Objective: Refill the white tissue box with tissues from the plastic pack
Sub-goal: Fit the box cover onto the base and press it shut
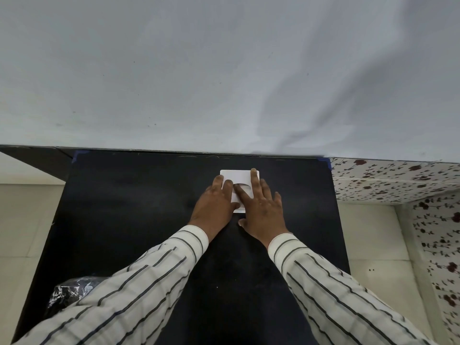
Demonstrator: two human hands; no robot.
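The white tissue box (239, 176) lies flat on the black table (139, 207), near its far edge. A curved opening shows in the box top between my fingers. My left hand (213, 204) rests on the box's left part, fingertips at the opening. My right hand (261, 207) lies spread over the right part, with one finger at the far edge and the thumb on the table at the near edge. Both hands press on the box and hide most of it. A crumpled plastic pack (71, 292) lies at the table's near left corner, partly under my left sleeve.
A pale cloth-covered wall (224, 70) rises right behind the table. A flower-patterned surface (398, 180) stands to the right. Light floor tiles (27, 220) border the table on both sides.
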